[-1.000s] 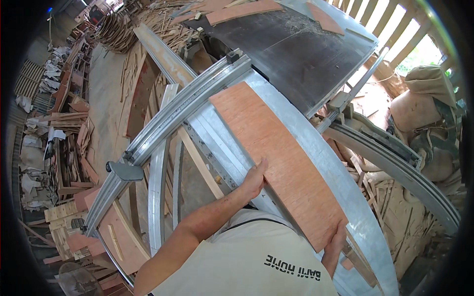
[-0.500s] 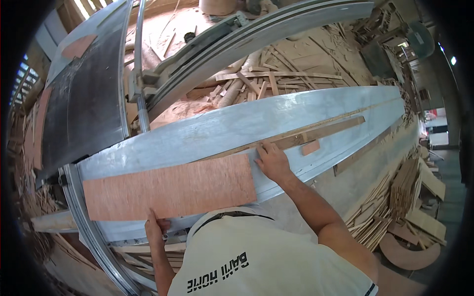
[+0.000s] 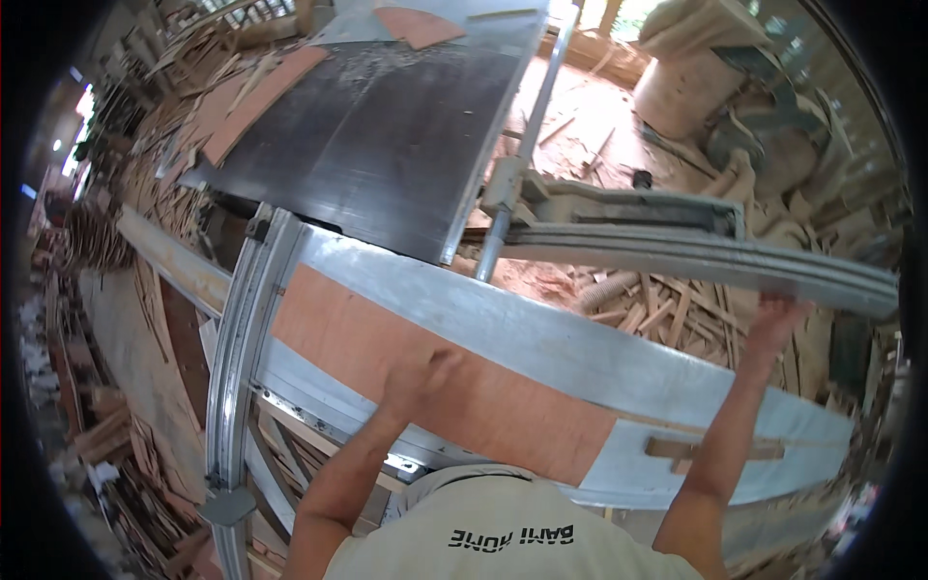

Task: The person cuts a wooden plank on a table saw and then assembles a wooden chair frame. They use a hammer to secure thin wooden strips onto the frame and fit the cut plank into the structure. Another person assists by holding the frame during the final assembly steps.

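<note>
Holds the left hand (image 3: 425,375) over the middle of the reddish plywood board (image 3: 527,411), at the centre of the frame, with fingers seemingly curled; cannot tell through the blur whether pressing or merely hovering. If touching, probably serves to steady from above, with no edge visibly pinched. Holds the right hand (image 3: 779,313) well apart from the board, at the right of the frame, by the lower edge of the long grey beam (image 3: 696,259); cannot tell whether gripping, touching or only overlapping in view.

Has the board flat on the pale metal bed (image 3: 483,314), presumably for full support of its weight, with 1 short end near the metal rail (image 3: 235,338) at left, perhaps for alignment. Leaves a narrow wood strip (image 3: 670,448) past the other end, at lower right, seemingly out of the way.

Farther out, shows a dark tabletop (image 3: 387,145) at upper centre, with reddish offcuts (image 3: 266,97) along its left side, and scrap wood (image 3: 667,316) below the beam, probably as waste.
</note>
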